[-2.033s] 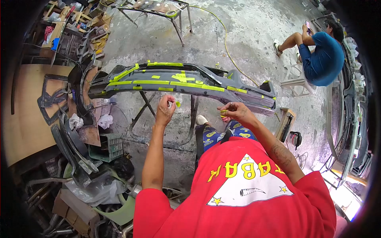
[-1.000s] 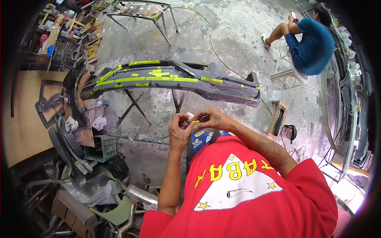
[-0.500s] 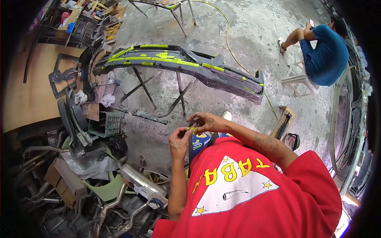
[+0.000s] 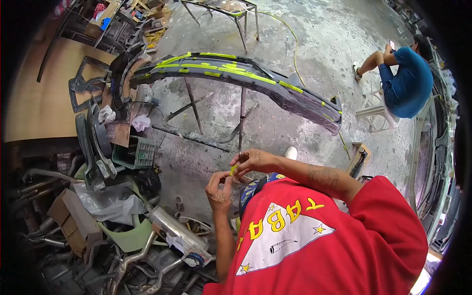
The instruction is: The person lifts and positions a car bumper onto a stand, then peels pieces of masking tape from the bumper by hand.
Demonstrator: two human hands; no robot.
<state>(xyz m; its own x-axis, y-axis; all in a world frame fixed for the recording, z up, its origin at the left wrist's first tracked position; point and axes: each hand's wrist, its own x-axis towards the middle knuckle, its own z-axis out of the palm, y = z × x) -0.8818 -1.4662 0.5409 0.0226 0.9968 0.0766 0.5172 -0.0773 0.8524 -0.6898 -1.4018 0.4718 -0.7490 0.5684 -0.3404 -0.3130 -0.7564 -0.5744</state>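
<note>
A small strip of yellow-green masking tape (image 4: 233, 170) is between my fingertips, in front of my red shirt. My left hand (image 4: 219, 191) pinches its lower end. At the upper end my right hand (image 4: 255, 161) has its fingers closed around the tape. Beyond my hands, a grey car bumper (image 4: 275, 91) lies across a dark metal stand (image 4: 195, 108). Strips of the same yellow-green tape run along the bumper's upper edges and face. Neither hand touches the bumper.
Exhaust pipes, a silver muffler (image 4: 177, 228), a cardboard box (image 4: 76, 221) and a green crate (image 4: 135, 156) crowd the left. A person in blue (image 4: 408, 81) sits on a white stool (image 4: 376, 115) at right. A yellow hose (image 4: 296, 49) crosses the floor.
The view has shifted, so the bumper and stand appear farther right. My hands stay close together, and the tape between them now shows as a short slanted strip instead of a curl.
</note>
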